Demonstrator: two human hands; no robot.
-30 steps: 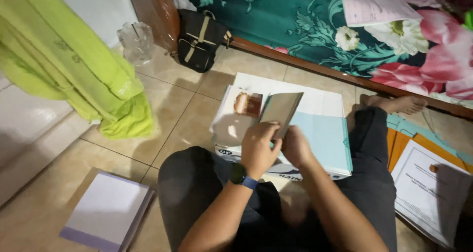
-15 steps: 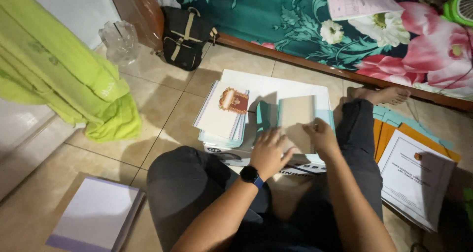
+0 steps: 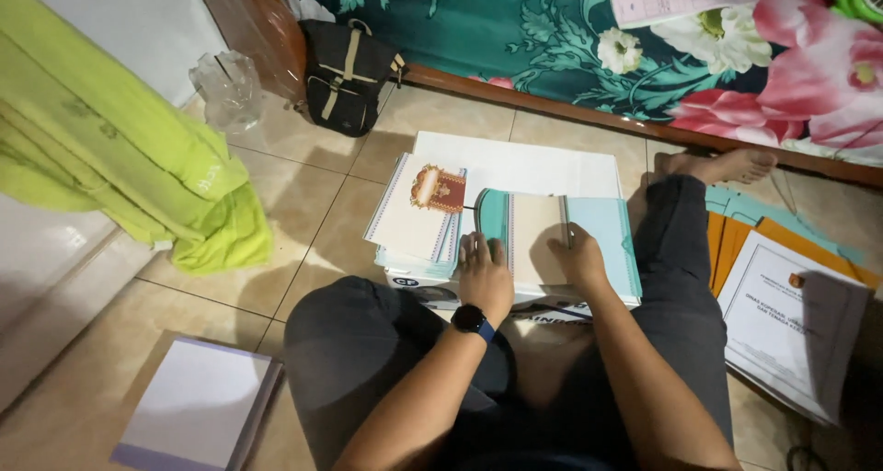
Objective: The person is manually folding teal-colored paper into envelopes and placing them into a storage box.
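Both hands lie flat with fingers spread on a beige card point(image 3: 535, 236), gripping nothing: left hand point(image 3: 485, 273) at its left edge, right hand point(image 3: 579, 258) at its right. The card lies on teal folders point(image 3: 607, 241) atop a white box point(image 3: 515, 163). Left of the card sits a stack of smooth white cards point(image 3: 416, 218). Beyond them, bare glossy floor tiles point(image 3: 294, 167).

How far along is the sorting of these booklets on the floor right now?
Done, by the look of it: a stack with an emblem cover lies to the left. In hand: the left hand and right hand press flat on a beige booklet atop the teal pile. Possibly left: orange folders and papers to the right, untouched.
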